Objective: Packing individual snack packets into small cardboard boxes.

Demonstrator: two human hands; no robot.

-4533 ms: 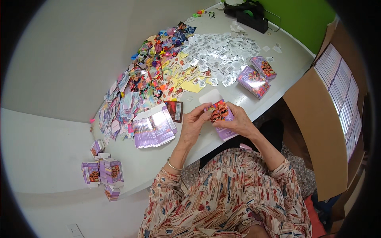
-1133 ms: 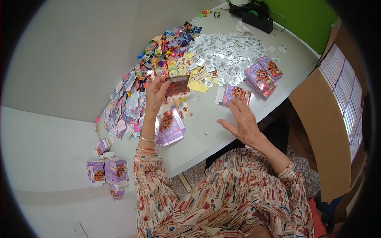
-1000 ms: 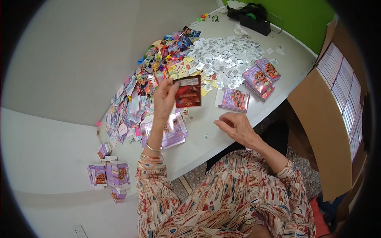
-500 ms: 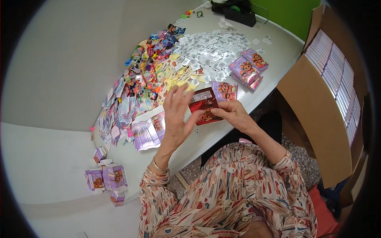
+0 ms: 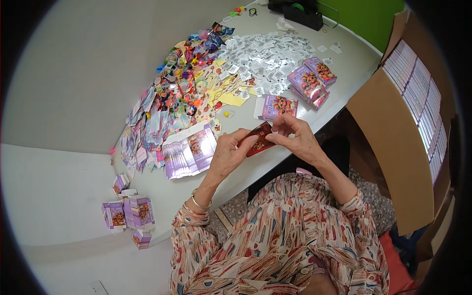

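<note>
Between both hands, above the table's near edge, is a dark red printed packet (image 5: pixel 260 142). My left hand (image 5: pixel 230 153) grips its left side with the thumb on the front. At the packet's upper right, my right hand (image 5: pixel 299 143) is closed with thumb and fingers pinching the edge. Just beyond the hands lies a small purple carton (image 5: pixel 280 106) with a white flap out at its left. A fanned stack of flattened purple cartons (image 5: pixel 189 151) sits left of my left hand.
A heap of small white printed slips (image 5: pixel 268 56) covers the far table, beside yellow cards (image 5: pixel 221 81) and colourful trinkets (image 5: pixel 184 81). Purple boxes (image 5: pixel 309 83) are stacked at right, others (image 5: pixel 130 211) at left. A cardboard box (image 5: pixel 388 147) full of cartons stands right; a tape dispenser (image 5: pixel 300 18) is behind.
My left hand has come down from its raised, spread pose and taken hold of the red packet. The packet is now tilted and lower, with my right fingers at its upper edge.
</note>
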